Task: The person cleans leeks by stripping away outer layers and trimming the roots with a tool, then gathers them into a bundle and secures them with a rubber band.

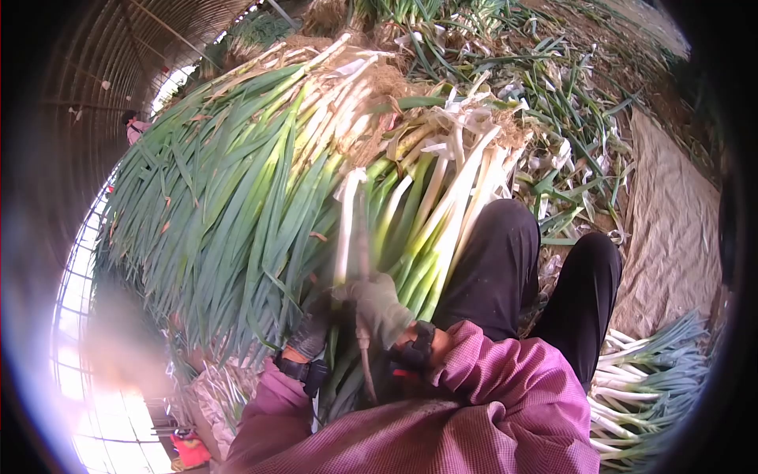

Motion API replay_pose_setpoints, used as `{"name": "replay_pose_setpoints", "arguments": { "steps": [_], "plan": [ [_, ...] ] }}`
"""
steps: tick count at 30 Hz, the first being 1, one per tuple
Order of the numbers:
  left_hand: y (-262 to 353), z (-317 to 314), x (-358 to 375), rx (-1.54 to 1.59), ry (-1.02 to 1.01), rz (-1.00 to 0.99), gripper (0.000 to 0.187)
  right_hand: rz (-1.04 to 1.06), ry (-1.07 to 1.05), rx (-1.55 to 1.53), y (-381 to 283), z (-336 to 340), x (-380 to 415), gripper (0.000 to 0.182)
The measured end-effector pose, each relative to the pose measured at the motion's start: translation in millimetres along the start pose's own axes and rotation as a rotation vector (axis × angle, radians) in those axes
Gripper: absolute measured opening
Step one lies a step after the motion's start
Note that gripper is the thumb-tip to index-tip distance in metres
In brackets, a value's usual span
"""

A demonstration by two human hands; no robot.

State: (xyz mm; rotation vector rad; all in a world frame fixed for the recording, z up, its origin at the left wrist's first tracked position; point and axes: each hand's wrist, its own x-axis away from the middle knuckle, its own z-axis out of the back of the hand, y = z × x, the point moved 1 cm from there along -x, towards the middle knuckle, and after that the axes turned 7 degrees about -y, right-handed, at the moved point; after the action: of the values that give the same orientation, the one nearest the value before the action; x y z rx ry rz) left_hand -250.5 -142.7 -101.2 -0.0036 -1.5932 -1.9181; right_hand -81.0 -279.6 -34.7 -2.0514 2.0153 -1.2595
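Head view: shows a gloved right hand (380, 306) closed around a hose (365, 363), just beside an upright leek (345, 229), white end up, before a leafy pile (213, 197). Cannot tell the dim left hand's (310, 330) grip, low near the leek.

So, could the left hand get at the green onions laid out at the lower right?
Probably not as things stand: the left hand is on the far side of the lap, and the right arm and the bent knees lie between it and those green onions.
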Motion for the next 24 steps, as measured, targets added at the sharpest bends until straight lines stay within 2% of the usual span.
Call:
{"name": "replay_pose_setpoints", "arguments": {
  "steps": [4, 7, 10, 12, 13, 16, 18, 20, 22, 24],
  "plan": [
    [26, -9, 8, 0.259, -0.06, -0.006, 0.043, 0.006, -0.082, 0.051, 10, 3, -10, 0.026],
    [49, -20, 16, 0.318, -0.078, 0.022, 0.044, -0.04, -0.068, 0.015, 3, 4, 4, 0.028],
    [19, -8, 11, -0.123, 0.028, 0.02, 0.047, -0.033, -0.063, 0.011, 3, 4, 8, 0.024],
    [-30, 4, -4, 0.059, 0.043, -0.039, 0.048, 0.103, -0.09, 0.085, 31, 10, -19, 0.024],
    [-33, 2, -7, 0.151, 0.049, -0.068, 0.049, 0.118, -0.094, 0.094, 34, 11, -21, 0.024],
    [-11, -6, 2, -0.373, 0.022, -0.098, 0.048, 0.058, -0.09, 0.063, 26, 9, -12, 0.025],
    [-81, 15, -4, -0.546, 0.124, -0.107, 0.048, 0.017, -0.101, 0.121, 17, 11, 2, 0.025],
    [-98, 20, -5, -0.671, 0.161, -0.138, 0.047, -0.007, -0.116, 0.148, 15, 13, 11, 0.025],
    [-71, 8, 11, -0.751, 0.123, -0.181, 0.044, -0.021, -0.137, 0.136, 20, 13, 17, 0.026],
    [-40, -11, 26, -0.824, 0.085, -0.218, 0.041, 0.094, -0.073, 0.051, 20, 11, 28, 0.025]
  ]
}}
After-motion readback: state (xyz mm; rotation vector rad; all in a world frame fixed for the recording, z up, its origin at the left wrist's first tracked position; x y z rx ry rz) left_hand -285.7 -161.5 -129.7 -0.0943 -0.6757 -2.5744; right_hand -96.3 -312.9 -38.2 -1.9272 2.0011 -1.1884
